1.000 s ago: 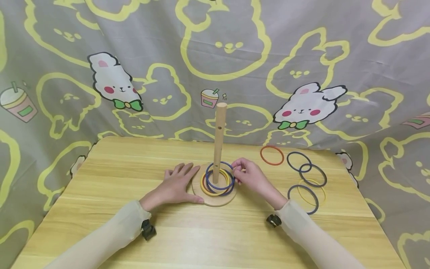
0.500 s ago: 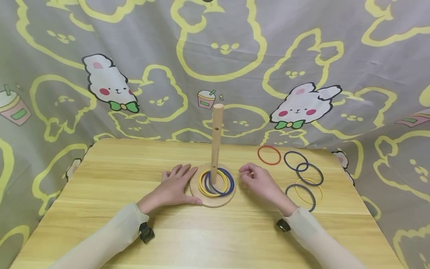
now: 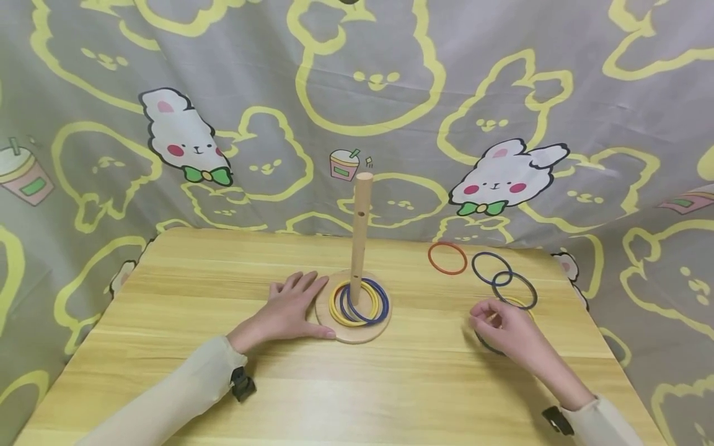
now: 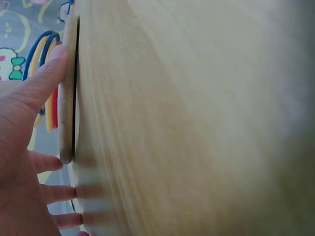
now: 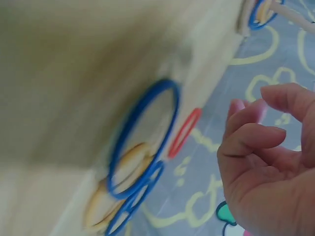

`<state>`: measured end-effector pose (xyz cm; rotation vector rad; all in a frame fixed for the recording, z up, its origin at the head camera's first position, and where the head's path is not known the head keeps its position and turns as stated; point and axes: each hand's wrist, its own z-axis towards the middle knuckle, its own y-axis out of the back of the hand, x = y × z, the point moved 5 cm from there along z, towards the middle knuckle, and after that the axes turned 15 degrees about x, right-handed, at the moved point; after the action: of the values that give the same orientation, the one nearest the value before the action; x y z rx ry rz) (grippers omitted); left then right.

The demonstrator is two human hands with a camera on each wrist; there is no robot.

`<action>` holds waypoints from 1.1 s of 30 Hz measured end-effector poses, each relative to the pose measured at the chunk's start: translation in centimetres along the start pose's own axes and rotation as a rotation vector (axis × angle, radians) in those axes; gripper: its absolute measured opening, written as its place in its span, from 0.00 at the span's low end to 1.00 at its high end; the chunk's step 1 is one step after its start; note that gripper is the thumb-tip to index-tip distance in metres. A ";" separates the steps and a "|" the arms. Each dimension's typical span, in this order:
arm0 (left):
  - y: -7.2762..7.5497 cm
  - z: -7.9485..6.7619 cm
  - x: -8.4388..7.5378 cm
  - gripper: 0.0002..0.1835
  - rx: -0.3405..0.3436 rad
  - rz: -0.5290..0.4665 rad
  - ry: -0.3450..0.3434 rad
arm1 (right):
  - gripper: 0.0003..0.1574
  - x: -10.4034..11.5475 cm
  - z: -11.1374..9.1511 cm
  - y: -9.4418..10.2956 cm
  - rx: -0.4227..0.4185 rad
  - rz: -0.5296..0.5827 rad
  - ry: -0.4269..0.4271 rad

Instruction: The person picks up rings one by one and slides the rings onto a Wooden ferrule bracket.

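Observation:
A wooden peg stands upright on a round wooden base at the table's middle. Yellow and blue rings lie stacked around the peg. My left hand lies flat on the table, its thumb along the base's left edge. My right hand hovers over the loose rings at the right, fingers loosely curled and holding nothing. Under it lie a blue ring and a yellow ring, mostly hidden by the hand in the head view.
Further loose rings lie at the table's back right: an orange ring, a blue one and a darker one overlapping it. A rabbit-print cloth hangs behind and around the wooden table.
My right hand let go of a blue ring at the peg, which dropped flat onto the stack. The hand then moved right and toward me over the loose rings. The left hand stayed put.

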<state>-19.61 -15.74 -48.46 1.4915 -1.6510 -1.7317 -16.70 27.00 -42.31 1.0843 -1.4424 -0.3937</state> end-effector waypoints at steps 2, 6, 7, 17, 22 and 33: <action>-0.3 0.2 0.2 0.71 -0.012 0.001 -0.004 | 0.09 -1.0 -0.6 -0.2 0.023 -0.002 -0.028; -0.2 0.0 -0.2 0.71 -0.007 0.004 -0.007 | 0.14 -2.4 -1.2 -0.8 0.083 -0.072 -0.081; -0.2 -0.1 -0.5 0.70 -0.001 0.005 -0.008 | 0.14 -2.7 -1.2 -0.9 0.093 -0.104 -0.092; 0.8 -0.5 -1.2 0.68 0.032 0.017 0.013 | 0.08 -1.6 -1.0 -2.3 0.155 -0.251 -0.040; 0.0 0.1 -0.2 0.69 0.008 0.007 0.005 | 0.12 0.7 -1.8 -2.6 0.120 -0.216 0.029; 0.1 -0.2 -0.5 0.69 0.001 0.011 0.003 | 0.24 8.3 -4.3 -1.1 -0.105 -0.058 0.390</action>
<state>-19.30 -15.45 -48.15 1.4827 -1.6553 -1.7223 -11.01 21.42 -37.29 1.0523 -1.0372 -0.2765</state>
